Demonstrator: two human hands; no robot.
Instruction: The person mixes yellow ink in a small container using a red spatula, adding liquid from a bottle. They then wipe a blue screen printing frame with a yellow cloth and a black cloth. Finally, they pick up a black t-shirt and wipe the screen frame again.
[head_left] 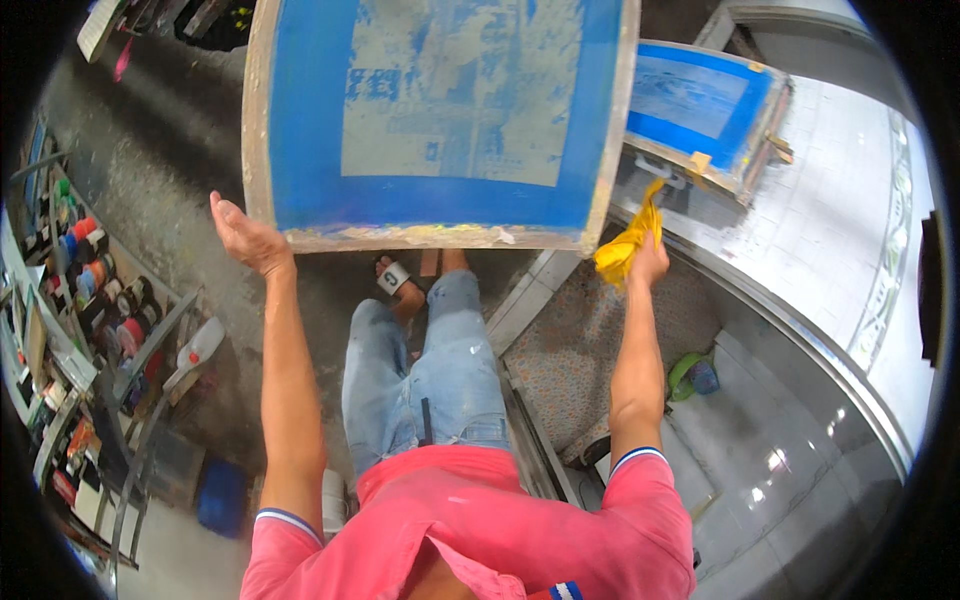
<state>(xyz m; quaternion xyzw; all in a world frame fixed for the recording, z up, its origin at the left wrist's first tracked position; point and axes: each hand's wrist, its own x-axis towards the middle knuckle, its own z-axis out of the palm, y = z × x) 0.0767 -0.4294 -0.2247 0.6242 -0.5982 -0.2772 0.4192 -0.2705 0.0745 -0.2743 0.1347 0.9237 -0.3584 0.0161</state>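
Observation:
A large screen frame [305, 130] with a blue coating and a pale grey, blotchy middle fills the top centre, its lower rail streaked with dried paint. My left hand [245, 232] is at that frame's lower left corner, palm turned inward and fingers apart; I cannot tell if it touches the wood. My right hand [645, 260] grips a crumpled yellow cloth [625, 245] just beside the lower right corner.
A smaller blue screen [690, 140] lies on a white tiled ledge [840, 190] at right. Shelves of paint containers and bottles [95, 270] line the left. A blue container [222, 495] stands lower left. A pebble-patterned floor [590, 340] with a green object [685, 375] shows below the ledge.

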